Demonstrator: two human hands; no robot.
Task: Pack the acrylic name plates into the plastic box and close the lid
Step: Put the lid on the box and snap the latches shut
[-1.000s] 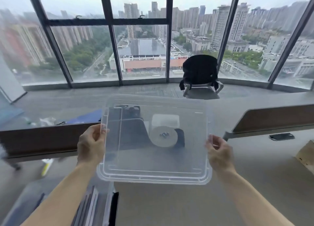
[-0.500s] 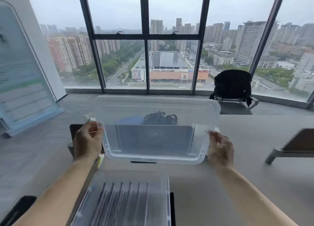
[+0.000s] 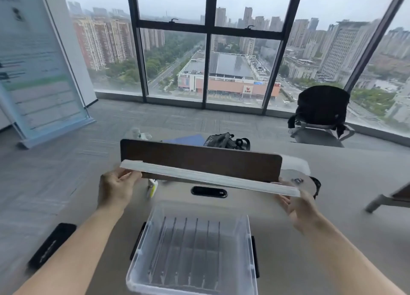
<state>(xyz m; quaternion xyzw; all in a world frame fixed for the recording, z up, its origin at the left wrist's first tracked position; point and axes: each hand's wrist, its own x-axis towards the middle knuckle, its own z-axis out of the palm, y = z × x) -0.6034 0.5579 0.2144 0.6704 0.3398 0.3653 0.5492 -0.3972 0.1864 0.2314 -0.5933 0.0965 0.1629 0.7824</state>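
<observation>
A clear plastic box [image 3: 142,246] stands open on the grey desk, low in the middle of the view. Several acrylic name plates [image 3: 190,252] stand on edge in a row inside it. Above and beyond the box I hold the clear lid [image 3: 208,176] nearly flat, seen edge-on and tilted down to the right. My left hand [image 3: 116,188] grips its left end and my right hand [image 3: 297,203] grips its right end. Black latches show on both sides of the box.
A brown desk divider [image 3: 199,159] stands just behind the lid. A black cable slot [image 3: 209,191] lies in the desk [image 3: 332,206] beyond the box. A black phone [image 3: 52,243] lies at the left. A black chair [image 3: 321,115] stands by the windows.
The lid has tipped from facing me to nearly flat and has come down lower over the box. My view has dropped, so the open box with the plates shows fully.
</observation>
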